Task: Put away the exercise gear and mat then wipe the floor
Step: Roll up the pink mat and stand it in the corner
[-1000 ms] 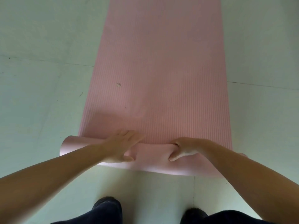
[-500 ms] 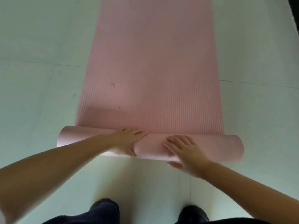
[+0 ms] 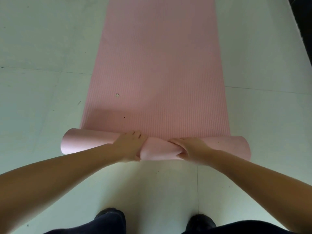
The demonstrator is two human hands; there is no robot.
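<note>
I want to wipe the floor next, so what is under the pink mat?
The pink mat lies flat on the pale floor, its near end rolled under both hands. Whatever floor it covers is hidden; bare floor shows at both sides.

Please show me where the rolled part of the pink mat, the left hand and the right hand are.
rolled part of the pink mat [image 3: 87, 141]: head view, its left end.
left hand [image 3: 129, 146]: head view, its back.
right hand [image 3: 192, 147]: head view, its back.
</note>
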